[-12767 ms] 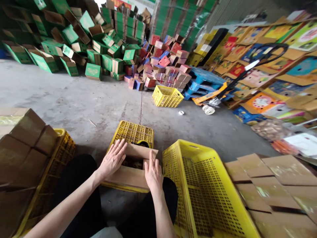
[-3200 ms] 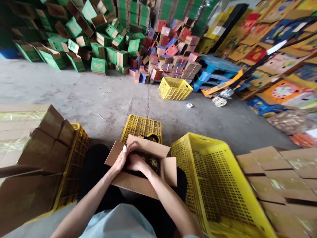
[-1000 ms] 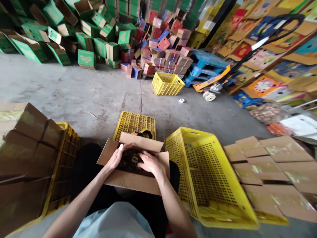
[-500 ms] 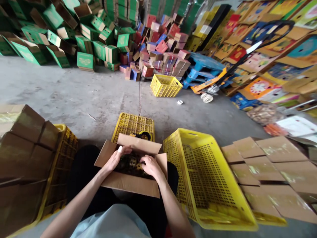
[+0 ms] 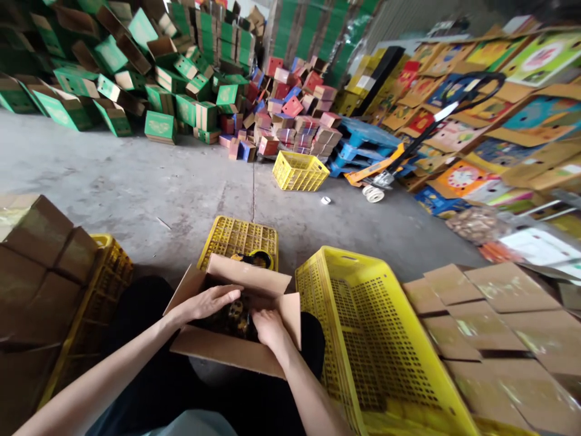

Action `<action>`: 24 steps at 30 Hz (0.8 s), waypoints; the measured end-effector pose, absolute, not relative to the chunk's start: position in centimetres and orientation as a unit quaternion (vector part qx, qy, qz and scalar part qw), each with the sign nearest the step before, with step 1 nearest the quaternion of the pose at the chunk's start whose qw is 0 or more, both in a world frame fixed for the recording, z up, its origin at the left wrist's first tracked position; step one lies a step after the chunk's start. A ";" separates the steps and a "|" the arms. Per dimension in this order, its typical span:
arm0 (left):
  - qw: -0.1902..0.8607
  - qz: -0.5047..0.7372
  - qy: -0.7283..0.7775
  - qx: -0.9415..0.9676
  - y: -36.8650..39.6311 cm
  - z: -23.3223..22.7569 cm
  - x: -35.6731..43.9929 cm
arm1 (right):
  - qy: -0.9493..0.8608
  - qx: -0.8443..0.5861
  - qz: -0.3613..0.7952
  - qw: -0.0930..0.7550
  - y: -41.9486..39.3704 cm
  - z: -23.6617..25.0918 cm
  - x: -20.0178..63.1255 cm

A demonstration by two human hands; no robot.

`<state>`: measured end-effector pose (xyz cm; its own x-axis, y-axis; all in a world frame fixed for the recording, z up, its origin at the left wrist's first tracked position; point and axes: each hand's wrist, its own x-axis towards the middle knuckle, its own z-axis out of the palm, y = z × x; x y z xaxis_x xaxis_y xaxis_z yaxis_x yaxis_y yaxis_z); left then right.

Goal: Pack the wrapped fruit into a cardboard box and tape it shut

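An open brown cardboard box (image 5: 227,352) rests on my lap with its flaps spread. Inside lie dark items with yellow spots (image 5: 236,310), too small to identify. My left hand (image 5: 206,301) lies flat over the left side of the opening, fingers stretched out, holding nothing. My right hand (image 5: 267,324) reaches into the right side, its fingertips down among the items; whether it grips one is hidden. Just beyond the box, a yellow-and-black tape dispenser (image 5: 254,259) sits on an upturned yellow crate (image 5: 236,233).
A large empty yellow crate (image 5: 376,339) stands tilted at my right, with closed brown cartons (image 5: 490,315) beyond it. At my left, brown cartons (image 5: 36,254) are stacked on another yellow crate (image 5: 109,272). Across the concrete floor are heaps of green boxes (image 5: 158,126), a small yellow crate (image 5: 299,171) and a pallet jack (image 5: 385,172).
My left hand has spread flat over the box opening. My right hand has slid nearer to me and deeper into the box. The view has tilted up a little.
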<state>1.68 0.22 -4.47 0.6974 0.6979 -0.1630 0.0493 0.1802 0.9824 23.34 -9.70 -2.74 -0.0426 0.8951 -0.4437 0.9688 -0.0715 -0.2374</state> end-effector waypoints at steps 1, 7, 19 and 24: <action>0.698 0.232 0.310 0.602 0.5 -4.4 2.1 | 0.677 0.690 -0.248 0.064 -9.6 -2.4 23.6; 0.709 0.233 0.315 0.587 0.9 -5.1 3.9 | 0.656 0.710 -0.238 -0.092 -9.0 0.2 26.1; 0.784 0.244 0.257 0.510 1.2 -5.0 4.0 | 0.409 0.601 -0.510 -0.461 -8.6 -4.2 24.8; 0.803 0.299 0.262 0.444 1.4 -5.3 3.6 | 0.387 0.563 -0.549 -0.482 -7.4 -2.7 25.1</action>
<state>3.64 1.42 -5.26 0.6848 0.7122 -0.1546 -0.2473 0.4266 0.8699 25.05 -7.39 -2.67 0.0974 0.9647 -0.2448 -0.0940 -0.2360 -0.9672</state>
